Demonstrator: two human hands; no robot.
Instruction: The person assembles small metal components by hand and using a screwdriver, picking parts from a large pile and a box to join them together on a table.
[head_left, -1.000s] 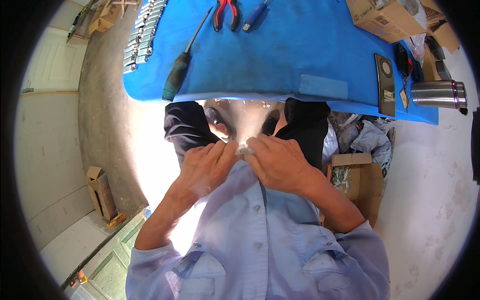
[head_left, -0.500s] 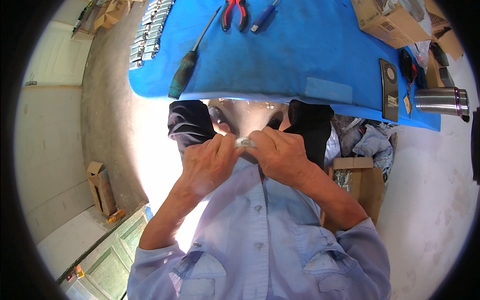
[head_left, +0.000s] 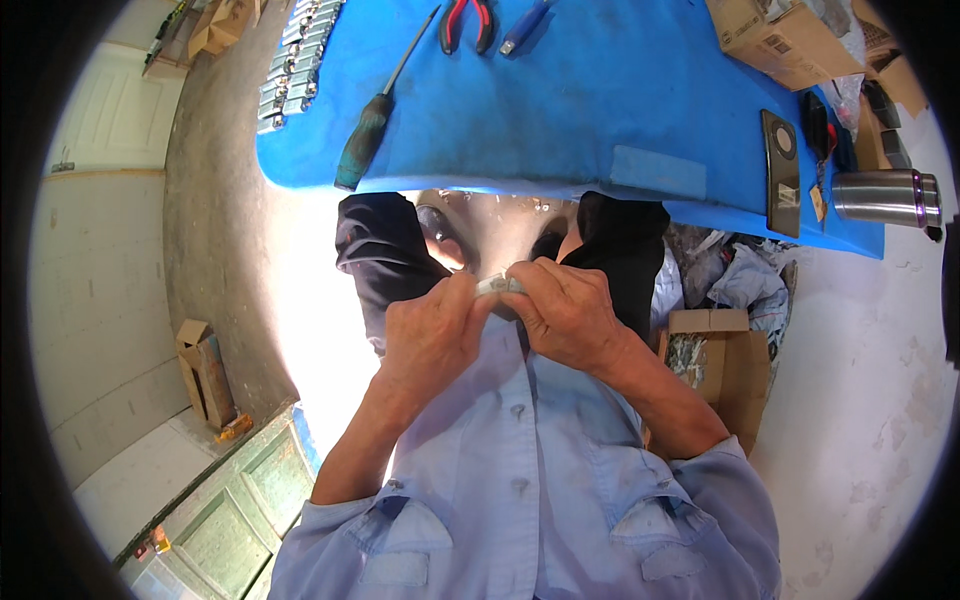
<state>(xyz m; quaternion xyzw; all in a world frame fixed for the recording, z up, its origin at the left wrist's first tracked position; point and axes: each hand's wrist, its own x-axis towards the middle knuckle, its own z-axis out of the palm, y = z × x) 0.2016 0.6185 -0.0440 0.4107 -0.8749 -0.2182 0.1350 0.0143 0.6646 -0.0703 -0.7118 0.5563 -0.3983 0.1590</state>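
Between the fingertips of both hands, close to the chest and just near of the table edge, sits a small pale metal part. The left hand pinches its left end, fingers closed together on it; the right hand clamps the right end likewise. Judged by look, the part is light, rigid and smooth, liable to slip, so best held by its two ends as now. Beyond the hands lies a blue-covered table bearing a green-handled screwdriver, red pliers and a row of silvery metal pieces at far left. A brown carton stands far right, a black rectangular plate and steel flask nearer. An open cardboard box rests on the floor right; a narrow carton stands left.
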